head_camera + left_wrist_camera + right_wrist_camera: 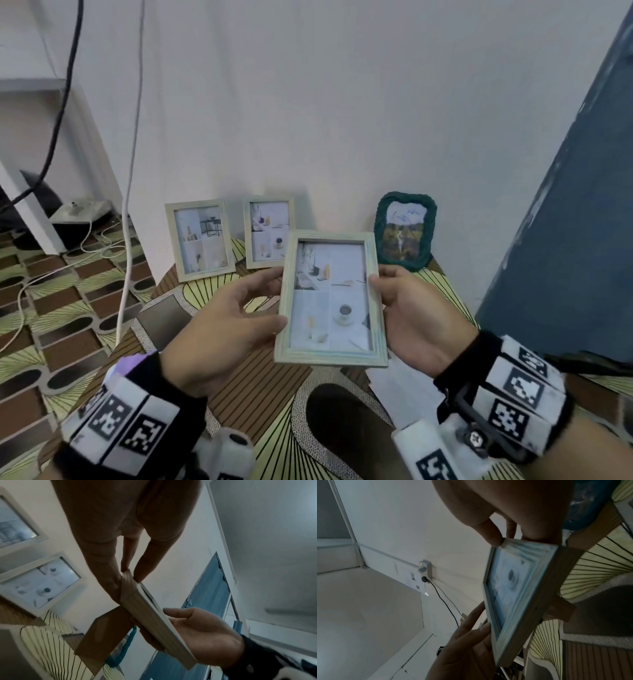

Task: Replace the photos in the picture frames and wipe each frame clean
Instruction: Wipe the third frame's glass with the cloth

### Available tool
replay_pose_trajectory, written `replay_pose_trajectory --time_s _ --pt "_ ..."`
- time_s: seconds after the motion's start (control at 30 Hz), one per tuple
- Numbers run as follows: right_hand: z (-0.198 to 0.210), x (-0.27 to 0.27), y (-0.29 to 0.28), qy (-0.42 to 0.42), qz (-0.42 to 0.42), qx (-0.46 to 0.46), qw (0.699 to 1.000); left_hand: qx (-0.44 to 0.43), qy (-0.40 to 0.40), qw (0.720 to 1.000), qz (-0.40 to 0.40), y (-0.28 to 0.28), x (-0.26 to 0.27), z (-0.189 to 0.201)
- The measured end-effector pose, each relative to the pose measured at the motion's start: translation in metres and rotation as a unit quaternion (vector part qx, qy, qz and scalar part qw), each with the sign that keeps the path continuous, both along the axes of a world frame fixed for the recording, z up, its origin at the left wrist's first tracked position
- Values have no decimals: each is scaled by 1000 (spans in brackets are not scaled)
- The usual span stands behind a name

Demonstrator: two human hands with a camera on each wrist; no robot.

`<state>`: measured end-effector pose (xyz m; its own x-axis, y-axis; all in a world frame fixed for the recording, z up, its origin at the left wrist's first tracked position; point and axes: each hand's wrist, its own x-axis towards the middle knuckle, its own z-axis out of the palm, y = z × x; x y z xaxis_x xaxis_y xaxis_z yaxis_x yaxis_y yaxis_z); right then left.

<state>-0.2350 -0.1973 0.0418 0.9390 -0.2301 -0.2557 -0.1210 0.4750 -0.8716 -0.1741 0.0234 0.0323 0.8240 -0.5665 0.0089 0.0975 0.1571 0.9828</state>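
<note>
Head view: the person holds a pale wooden frame (331, 297) upright in the air above the desk (239, 383), glass side toward the camera, with a collage photo visible behind the glass. The left hand (222, 322) grips the frame's left edge, thumb on the front and fingers behind; the right hand (414, 315) clamps the right edge the same way. 3 more frames stand against the wall at the back of the desk: a wooden frame on the left (199, 241), a second wooden frame (268, 231) partly hidden behind the held one, and a green woven frame (405, 230) to the right. White sheets of paper (404, 383) lie on the desk below the right hand; whether they are photos cannot be told. No cloth shows in this view.

Left wrist view: the fingertips (142, 577) of the left hand pinch the frame's corner, and its brown back stand (102, 635) hangs open behind it, so the back seems closed up with the photo inside.

Right wrist view: the right thumb and fingers pinch the top corner of the held frame (518, 588), and the left hand's fingers (471, 623) rest along its other edge.

As a judgement, this frame looks loaded and is being checked; whether it is wiped cannot be told. The other 3 all hold pictures, but which are new is unclear, so the progress is uncertain.
</note>
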Motion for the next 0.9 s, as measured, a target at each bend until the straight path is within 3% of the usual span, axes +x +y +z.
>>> replay_pose_trajectory --time_s 0.2,0.33,0.5,0.67,0.9 --pt "32 42 -30 -61 -10 -43 997 25 -73 997 -7 -28 47 20" --pt "44 71 -45 -101 -15 -81 991 97 -142 985 12 -56 78 29" --pt "47 109 -66 -91 -23 -120 988 115 -142 983 33 -87 121 31" --pt "43 148 -91 -74 -27 -92 993 104 -140 983 54 -116 161 27" --pt "17 209 -115 -49 -61 -118 990 91 -98 988 80 -149 207 4"
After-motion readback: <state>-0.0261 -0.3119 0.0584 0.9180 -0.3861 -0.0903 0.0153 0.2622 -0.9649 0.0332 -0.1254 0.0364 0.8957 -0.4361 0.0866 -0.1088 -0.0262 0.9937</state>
